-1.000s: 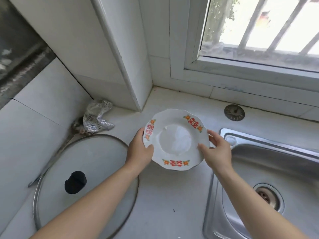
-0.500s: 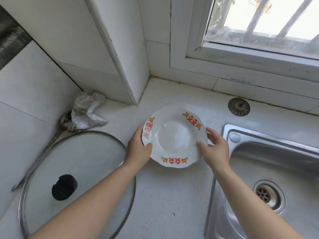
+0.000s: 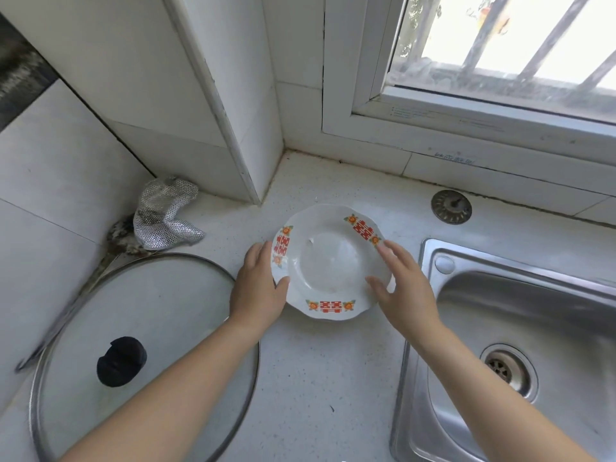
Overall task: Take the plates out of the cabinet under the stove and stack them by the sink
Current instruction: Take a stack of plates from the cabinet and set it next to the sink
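Observation:
A white plate (image 3: 330,261) with a scalloped rim and red and orange marks sits on the pale countertop (image 3: 320,378), just left of the steel sink (image 3: 520,321). My left hand (image 3: 258,288) grips its left rim, thumb over the edge. My right hand (image 3: 405,288) rests on its right rim with the fingers spread over the edge. Whether the plate fully rests on the counter I cannot tell. No other plates are in view.
A large glass pot lid (image 3: 140,345) with a black knob lies at the front left. A silver mesh scrubbing cloth (image 3: 165,215) sits in the back left corner. A round metal sink strainer (image 3: 451,206) lies behind the sink under the window.
Both hands have lowered the plate toward the counter and slightly away from me. The right hand's fingers have spread and loosened over the rim.

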